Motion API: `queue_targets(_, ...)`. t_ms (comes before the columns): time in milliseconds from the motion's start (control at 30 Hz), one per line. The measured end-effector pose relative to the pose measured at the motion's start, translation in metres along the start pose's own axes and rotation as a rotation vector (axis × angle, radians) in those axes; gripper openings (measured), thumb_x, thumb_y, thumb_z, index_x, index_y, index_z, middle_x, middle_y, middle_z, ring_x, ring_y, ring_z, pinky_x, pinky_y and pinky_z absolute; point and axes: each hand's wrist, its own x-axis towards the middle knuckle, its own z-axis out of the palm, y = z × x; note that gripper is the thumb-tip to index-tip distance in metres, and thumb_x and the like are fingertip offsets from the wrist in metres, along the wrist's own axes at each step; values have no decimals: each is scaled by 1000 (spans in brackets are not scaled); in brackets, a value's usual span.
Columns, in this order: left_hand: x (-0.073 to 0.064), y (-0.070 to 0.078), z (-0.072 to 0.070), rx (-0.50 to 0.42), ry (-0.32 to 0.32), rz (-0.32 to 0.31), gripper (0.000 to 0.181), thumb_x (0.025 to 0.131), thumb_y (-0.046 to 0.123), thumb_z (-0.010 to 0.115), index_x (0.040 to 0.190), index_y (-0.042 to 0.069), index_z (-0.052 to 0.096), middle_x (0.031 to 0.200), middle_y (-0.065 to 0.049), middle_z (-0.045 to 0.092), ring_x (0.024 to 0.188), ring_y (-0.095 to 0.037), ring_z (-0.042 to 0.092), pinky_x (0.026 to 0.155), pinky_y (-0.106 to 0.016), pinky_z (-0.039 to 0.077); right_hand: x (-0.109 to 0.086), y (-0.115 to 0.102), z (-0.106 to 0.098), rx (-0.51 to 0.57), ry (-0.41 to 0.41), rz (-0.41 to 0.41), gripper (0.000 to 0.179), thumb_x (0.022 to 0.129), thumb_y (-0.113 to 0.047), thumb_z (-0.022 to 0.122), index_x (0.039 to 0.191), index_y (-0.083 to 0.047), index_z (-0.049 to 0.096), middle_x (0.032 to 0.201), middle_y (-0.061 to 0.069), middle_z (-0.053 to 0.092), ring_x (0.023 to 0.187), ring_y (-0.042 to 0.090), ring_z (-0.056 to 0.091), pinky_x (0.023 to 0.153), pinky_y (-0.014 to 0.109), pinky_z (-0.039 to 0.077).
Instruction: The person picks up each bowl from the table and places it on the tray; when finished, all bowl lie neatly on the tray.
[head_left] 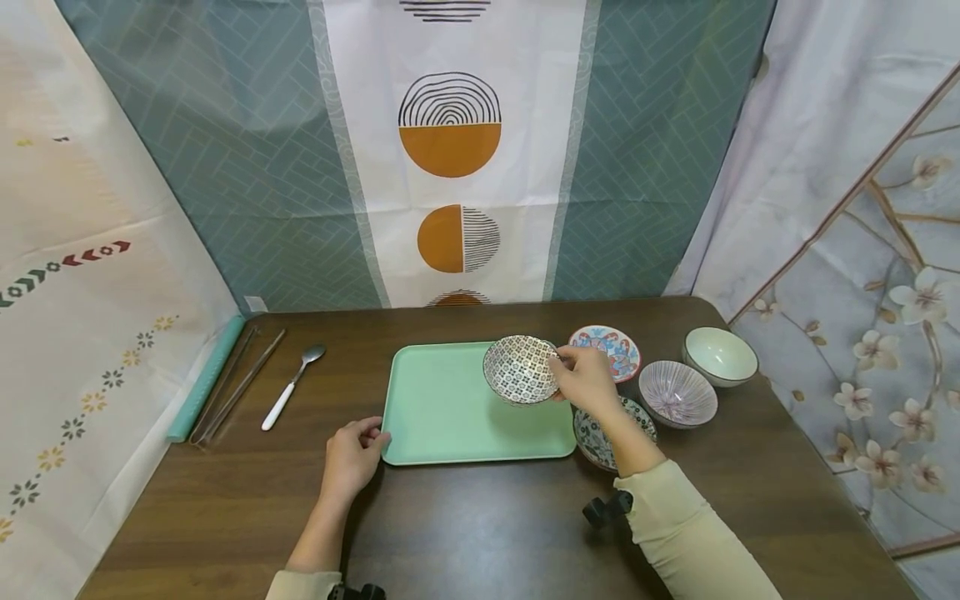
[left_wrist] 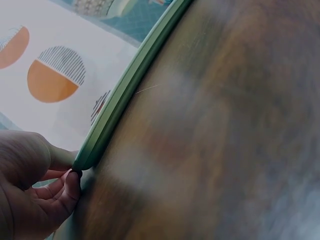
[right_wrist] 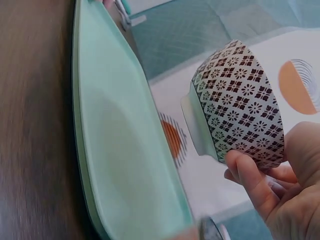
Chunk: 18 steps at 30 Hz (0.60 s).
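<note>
In the head view my right hand (head_left: 585,380) grips a patterned bowl (head_left: 519,372) by its right rim, above a mint green tray (head_left: 442,408). The right wrist view shows the bowl (right_wrist: 237,102) raised over the tray (right_wrist: 120,150), with dark flower motifs outside and fingertips pressed to its side. My left hand (head_left: 354,454) pinches the near left corner of the tray between thumb and fingers; the left wrist view shows this hand (left_wrist: 37,182) at the tray's edge (left_wrist: 112,110). Under my right forearm sits a dark-patterned bowl (head_left: 596,440), partly hidden.
Right of the tray stand a plate with a red and blue pattern (head_left: 618,350), a purple-striped bowl (head_left: 677,393) and a pale green bowl (head_left: 720,356). On the left lie a white-handled spoon (head_left: 292,387), metal tongs (head_left: 238,392) and a teal roll (head_left: 204,382).
</note>
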Motion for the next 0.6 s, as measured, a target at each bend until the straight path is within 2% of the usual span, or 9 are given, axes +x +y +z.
queue_targets(200,-1,3,-1,-2,-12,-3,27,92,5,74,116,-6,71,88,-9,65,77,-20,59,65,-29,48,11,-8,23,-1,-22,12,31,101,-9,60,127,6,65,67,13,68,53,28,69,52,39,56)
queue_targets(267,-1,3,-1,-5,-13,-4,27,92,5,74,116,-7,71,89,-9,65,78,-20,59,65,-28,48,13,-9,30,-3,-38,18,32,101,-10,59,128,6,64,64,11,67,53,26,70,53,38,57)
queue_targets(433,-2,4,-1,-9,-8,-1,28,91,4,74,117,-7,71,90,-9,65,79,-20,61,64,-27,49,18,-9,47,18,-49,27,29,101,-9,59,125,6,67,66,16,70,51,20,69,54,33,58)
queue_targets(600,-1,3,-1,-13,-9,2,28,91,2,74,117,-7,71,91,-10,66,80,-21,62,65,-26,50,24,-9,62,65,-38,37,25,100,-5,59,118,7,70,66,17,71,49,19,69,53,32,58)
